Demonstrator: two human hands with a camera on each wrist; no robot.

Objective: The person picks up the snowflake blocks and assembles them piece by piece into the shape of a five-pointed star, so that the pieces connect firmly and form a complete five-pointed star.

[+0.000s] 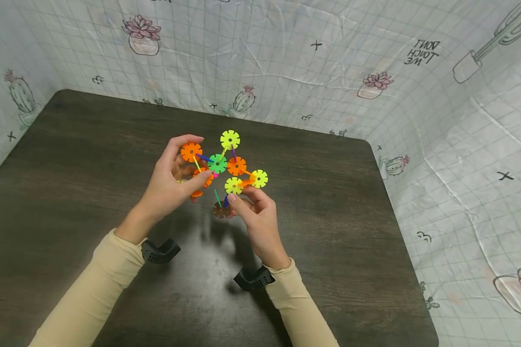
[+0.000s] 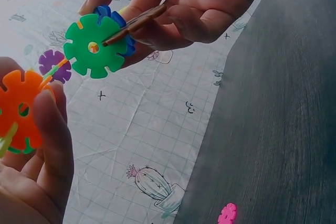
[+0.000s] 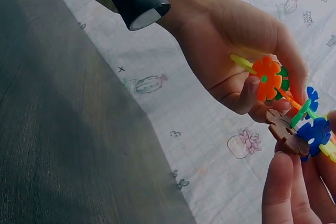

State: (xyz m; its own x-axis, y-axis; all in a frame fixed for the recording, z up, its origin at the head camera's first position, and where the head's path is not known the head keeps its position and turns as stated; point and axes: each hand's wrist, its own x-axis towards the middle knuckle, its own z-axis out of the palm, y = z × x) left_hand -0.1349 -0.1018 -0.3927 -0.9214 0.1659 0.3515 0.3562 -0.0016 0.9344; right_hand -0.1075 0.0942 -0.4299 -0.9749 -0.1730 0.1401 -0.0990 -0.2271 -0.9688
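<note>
A person in cream sleeves holds a toy structure of notched plastic discs joined by thin coloured rods [image 1: 220,168] in the air above the middle of a dark wooden table [image 1: 69,159]. Every place below is given relative to that structure.

The left hand [image 1: 171,180] grips the structure's left side, fingers and thumb curled around an orange disc [image 1: 191,152] and the orange pieces below it. This looks like a steadying hold, keeping the whole assembly raised and turned toward the other hand.

The right hand [image 1: 256,212] works at the lower edge. Its thumb and fingertips pinch a brown disc [image 1: 221,210], which hangs at the very bottom of the structure beside a blue disc [image 3: 315,132] and a thin green rod [image 1: 217,196]. The pinch is tight and small, the sort suited to seating or adjusting one piece; whether the brown disc is fully locked in, I cannot tell.

At the centre sits a green disc [image 1: 217,164], with yellow-green discs above, below and to the right of it.

On the table away from the structure, seen only by the left wrist camera, lies a loose pink disc [image 2: 227,214].

Behind and to both sides of the structure, a white gridded cloth printed with cacti and potted succulents [image 1: 286,62] walls in the table.
</note>
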